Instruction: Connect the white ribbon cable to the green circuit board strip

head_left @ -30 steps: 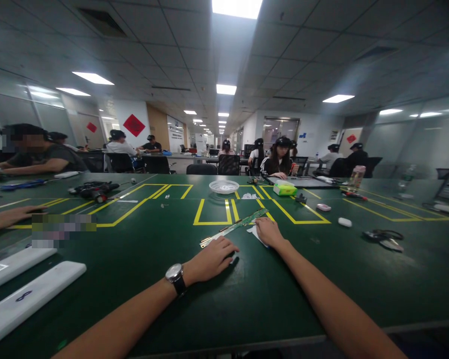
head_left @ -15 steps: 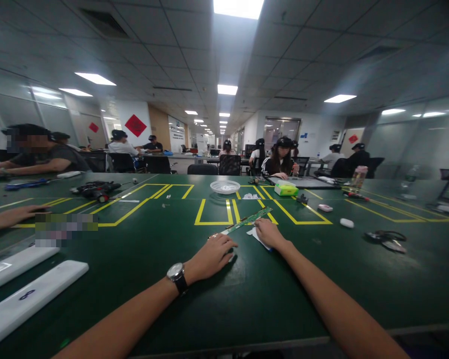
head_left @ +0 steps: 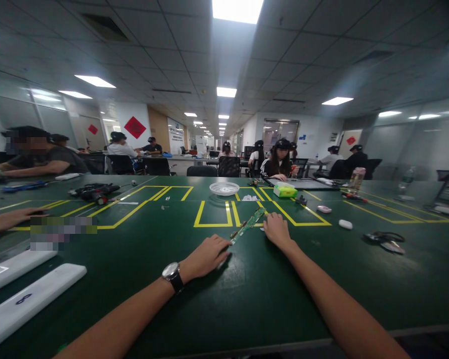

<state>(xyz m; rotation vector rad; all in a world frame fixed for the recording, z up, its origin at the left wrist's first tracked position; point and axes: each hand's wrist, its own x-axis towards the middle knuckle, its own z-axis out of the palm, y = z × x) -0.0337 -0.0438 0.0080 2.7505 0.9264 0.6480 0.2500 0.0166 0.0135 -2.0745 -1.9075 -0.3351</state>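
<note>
A narrow green circuit board (head_left: 249,224) with small components slants between my hands over the dark green table (head_left: 224,304). My left hand (head_left: 208,257), with a watch at the wrist, has its fingers closed on the board's near end. By the far end, my right hand (head_left: 278,229) has its fingers curled down. A small edge of a white cloth-like piece (head_left: 262,229) shows at the right fingertips; the rest is hidden under that hand.
Yellow tape outlines mark the table. Beyond my hands sit a white round basket (head_left: 224,188) and a green tissue pack (head_left: 285,190). A white case (head_left: 345,224) and black cable (head_left: 385,238) lie right. Long white boxes (head_left: 37,294) and a co-worker's hand (head_left: 13,219) are left.
The circuit board has turned steeper and its near end has shifted right. My right hand has moved slightly right, now covering most of the white piece. My left hand has moved slightly.
</note>
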